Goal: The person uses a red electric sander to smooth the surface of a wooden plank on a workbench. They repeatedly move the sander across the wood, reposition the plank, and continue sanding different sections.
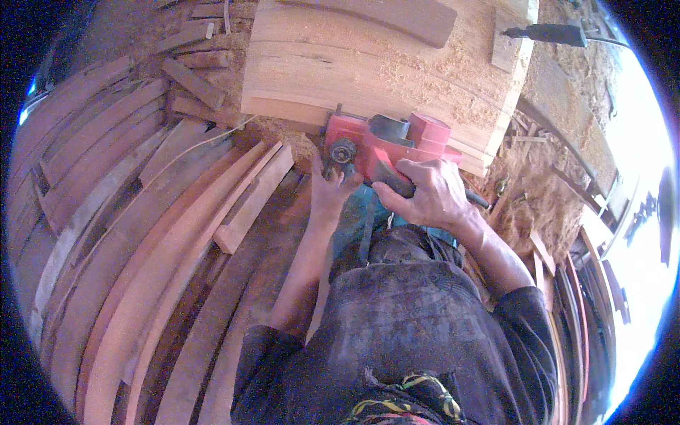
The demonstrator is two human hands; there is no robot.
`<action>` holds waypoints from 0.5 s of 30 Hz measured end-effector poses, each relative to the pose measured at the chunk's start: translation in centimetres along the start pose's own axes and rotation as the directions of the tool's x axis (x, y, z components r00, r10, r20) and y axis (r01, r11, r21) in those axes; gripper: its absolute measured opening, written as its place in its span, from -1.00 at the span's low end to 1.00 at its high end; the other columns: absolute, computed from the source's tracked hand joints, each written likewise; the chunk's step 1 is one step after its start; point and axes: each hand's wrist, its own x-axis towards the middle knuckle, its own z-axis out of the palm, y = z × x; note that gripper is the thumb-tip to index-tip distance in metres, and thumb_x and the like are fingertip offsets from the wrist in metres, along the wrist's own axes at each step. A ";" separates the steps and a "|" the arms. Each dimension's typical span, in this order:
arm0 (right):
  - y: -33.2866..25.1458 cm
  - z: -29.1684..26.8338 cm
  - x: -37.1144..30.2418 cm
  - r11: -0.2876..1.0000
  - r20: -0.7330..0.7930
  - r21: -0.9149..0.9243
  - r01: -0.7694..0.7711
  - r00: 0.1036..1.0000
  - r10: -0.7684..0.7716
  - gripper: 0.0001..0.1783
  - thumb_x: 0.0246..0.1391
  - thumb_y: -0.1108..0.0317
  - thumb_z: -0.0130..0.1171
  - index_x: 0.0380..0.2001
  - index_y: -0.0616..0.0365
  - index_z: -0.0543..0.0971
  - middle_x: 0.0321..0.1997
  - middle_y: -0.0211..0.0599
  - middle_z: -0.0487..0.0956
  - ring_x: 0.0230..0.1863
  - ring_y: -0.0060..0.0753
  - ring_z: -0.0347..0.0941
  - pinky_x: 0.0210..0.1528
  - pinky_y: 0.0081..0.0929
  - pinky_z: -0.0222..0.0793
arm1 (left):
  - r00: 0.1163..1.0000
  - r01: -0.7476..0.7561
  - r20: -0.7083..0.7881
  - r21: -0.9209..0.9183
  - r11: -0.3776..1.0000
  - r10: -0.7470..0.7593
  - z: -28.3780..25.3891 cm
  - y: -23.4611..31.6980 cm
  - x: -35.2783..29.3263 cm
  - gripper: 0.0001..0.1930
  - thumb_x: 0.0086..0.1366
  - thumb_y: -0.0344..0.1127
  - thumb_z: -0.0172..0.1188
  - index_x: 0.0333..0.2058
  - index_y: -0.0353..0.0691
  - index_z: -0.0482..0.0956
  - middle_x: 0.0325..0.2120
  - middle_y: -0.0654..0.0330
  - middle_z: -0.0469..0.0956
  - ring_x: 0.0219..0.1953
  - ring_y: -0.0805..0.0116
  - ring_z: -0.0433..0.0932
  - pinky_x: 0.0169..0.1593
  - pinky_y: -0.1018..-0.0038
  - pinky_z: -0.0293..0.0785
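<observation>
A red and black electric planer [425, 132] lies across the near edge of a wide pale wooden workpiece [319, 67] strewn with shavings. My right hand [435, 191] is closed around the planer's black rear handle. At the planer's left end, my left hand [333, 191] has its fingers curled against the underside of the round black knob [343, 151]. The planer's sole and blade are hidden from here. A dark cord leaves the tool beside my right wrist.
Long boards [177, 248] are stacked at my left, with a short block [255, 202] on top. Offcuts [195, 81] lie at the far left. Sawdust [528, 191] heaps at the right. A black tool with a thin shaft [556, 34] juts over the workpiece's far right corner.
</observation>
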 end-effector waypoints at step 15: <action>-3.8 3.8 4.9 0.999 -0.016 -0.012 0.038 0.999 -0.038 -0.51 0.09 -0.08 0.44 -0.44 0.20 0.67 -0.55 -0.02 0.63 -0.49 0.17 0.64 -0.40 0.00 0.55 | 0.995 -0.064 -0.066 0.123 0.990 0.073 -5.0 4.9 2.2 0.25 0.03 -0.33 0.69 0.56 -0.22 -0.04 0.27 0.13 0.40 0.24 0.27 0.49 0.29 0.28 0.53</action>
